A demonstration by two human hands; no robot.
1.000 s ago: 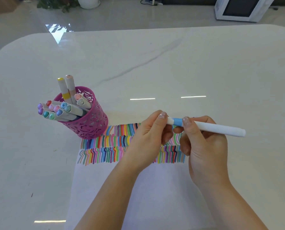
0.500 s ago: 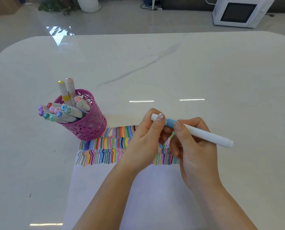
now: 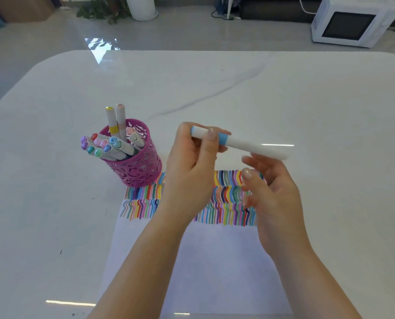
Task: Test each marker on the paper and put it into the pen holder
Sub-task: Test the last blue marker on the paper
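Left hand (image 3: 191,166) pinches the capped white marker (image 3: 242,142) above the paper (image 3: 214,261); right hand (image 3: 274,192) spread, empty

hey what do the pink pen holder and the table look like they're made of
Pen holder: probably thin metal, painted glossy magenta, with cut-out filigree holes. Table: polished white marble or a marble-look slab, judging by the grey veins and sharp light reflections.

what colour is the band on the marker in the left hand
Light blue, on the white marker; head view shows it.
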